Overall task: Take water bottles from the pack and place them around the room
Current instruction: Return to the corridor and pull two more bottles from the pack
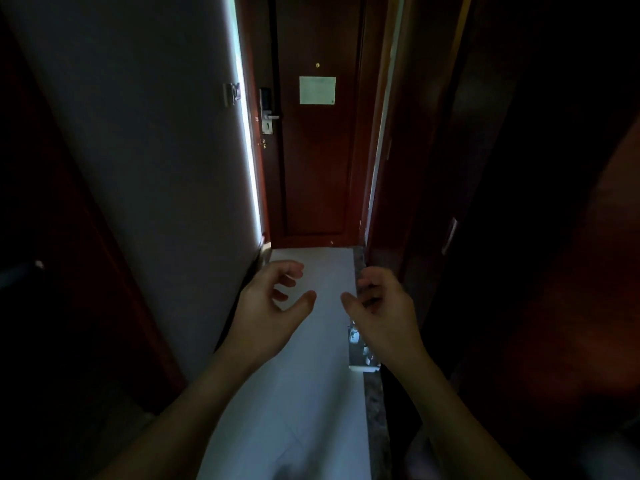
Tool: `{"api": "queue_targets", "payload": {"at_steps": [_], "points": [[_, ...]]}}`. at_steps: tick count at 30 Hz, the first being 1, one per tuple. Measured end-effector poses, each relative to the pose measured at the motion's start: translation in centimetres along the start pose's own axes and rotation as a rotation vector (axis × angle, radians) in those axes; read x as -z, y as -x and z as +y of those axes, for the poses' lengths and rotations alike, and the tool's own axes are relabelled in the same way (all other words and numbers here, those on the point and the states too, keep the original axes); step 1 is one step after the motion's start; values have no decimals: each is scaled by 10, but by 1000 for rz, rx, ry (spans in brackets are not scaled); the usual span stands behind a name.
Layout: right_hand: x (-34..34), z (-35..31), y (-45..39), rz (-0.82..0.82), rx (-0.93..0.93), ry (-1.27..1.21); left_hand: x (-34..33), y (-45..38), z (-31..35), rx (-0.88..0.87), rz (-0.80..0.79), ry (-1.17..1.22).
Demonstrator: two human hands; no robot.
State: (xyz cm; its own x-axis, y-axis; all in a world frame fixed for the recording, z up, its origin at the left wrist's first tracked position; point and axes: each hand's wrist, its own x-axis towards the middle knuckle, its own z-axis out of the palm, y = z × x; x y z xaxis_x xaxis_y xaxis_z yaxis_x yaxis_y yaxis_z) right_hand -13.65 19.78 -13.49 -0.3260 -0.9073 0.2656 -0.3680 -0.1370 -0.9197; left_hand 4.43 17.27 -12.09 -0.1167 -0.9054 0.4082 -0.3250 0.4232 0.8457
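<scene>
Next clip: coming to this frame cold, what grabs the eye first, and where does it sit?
Two bare hands held out low in the middle, the left hand and the right hand, both empty with loosely curled fingers above the pale tiled floor. Straight ahead stands the dark reddish-brown wooden door bearing a pale rectangular notice; a bright strip of light runs down its left edge. No bottle is clearly recognisable.

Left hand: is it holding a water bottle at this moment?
No, the left hand hangs over the pale floor with loosely curled fingers and nothing between them, as does the right hand.
</scene>
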Motion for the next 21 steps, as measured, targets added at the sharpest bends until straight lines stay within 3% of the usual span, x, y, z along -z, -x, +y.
{"api": "queue_targets", "payload": {"at_steps": [14, 21], "points": [[-115, 24, -267, 103, -57, 37, -15, -300, -135, -114, -124, -8], [-135, 71, -361, 128, -118, 118, -65, -396, -189, -146, -192, 13]]}}
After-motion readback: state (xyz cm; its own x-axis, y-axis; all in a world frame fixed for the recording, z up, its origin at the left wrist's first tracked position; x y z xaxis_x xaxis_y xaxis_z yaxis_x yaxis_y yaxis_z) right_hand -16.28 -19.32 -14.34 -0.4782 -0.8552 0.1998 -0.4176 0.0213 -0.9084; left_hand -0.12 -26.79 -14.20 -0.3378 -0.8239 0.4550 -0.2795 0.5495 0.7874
